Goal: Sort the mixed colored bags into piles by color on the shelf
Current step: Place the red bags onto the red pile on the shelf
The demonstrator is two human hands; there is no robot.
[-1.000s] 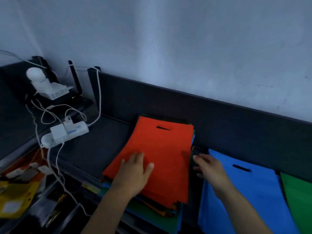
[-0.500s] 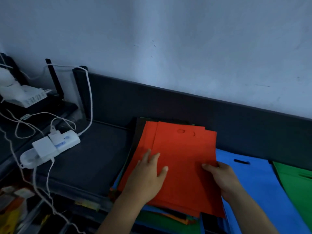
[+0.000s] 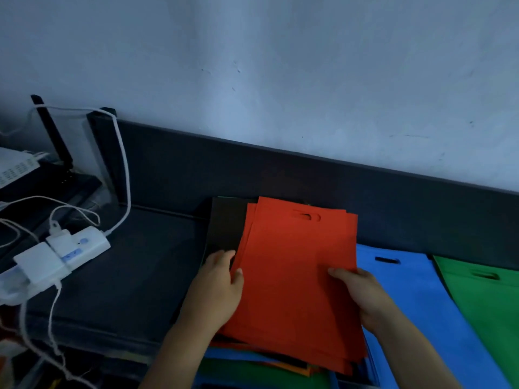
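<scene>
Wall (image 3: pixel 280 80) fills the top of the view, pale and bare, far behind both hands. Under it runs the dark back board (image 3: pixel 309 178) of the shelf (image 3: pixel 126 276), and the flat dark shelf top stretches out to the left of the hands.

Red bags (image 3: pixel 295 270) lie in a small stack right between the two hands. The right hand (image 3: pixel 362 296) grips the right edge of the red bags, with its thumb on top and its fingers curled under. The left hand (image 3: pixel 216 287) rests flat at the left edge of the red bags, fingers fairly straight, touching the stack and a black bag (image 3: pixel 224 223) that peeks out just behind it. Under the red bags sits the mixed pile (image 3: pixel 252 363), with blue, green and orange edges sticking out at the near side.

Just right of the right hand lies a blue bag (image 3: pixel 401 290), flat, with a slot handle near its far end. Past that, further right, lies a green bag (image 3: pixel 483 304), partly on top of the blue one.

Well off to the left of the left hand sits a white power strip (image 3: pixel 64 256) with a white plug block in it. White cables (image 3: pixel 123 169) loop up from it to the wall. A black box with an upright stick (image 3: pixel 53 136) stands in the far left corner.
</scene>
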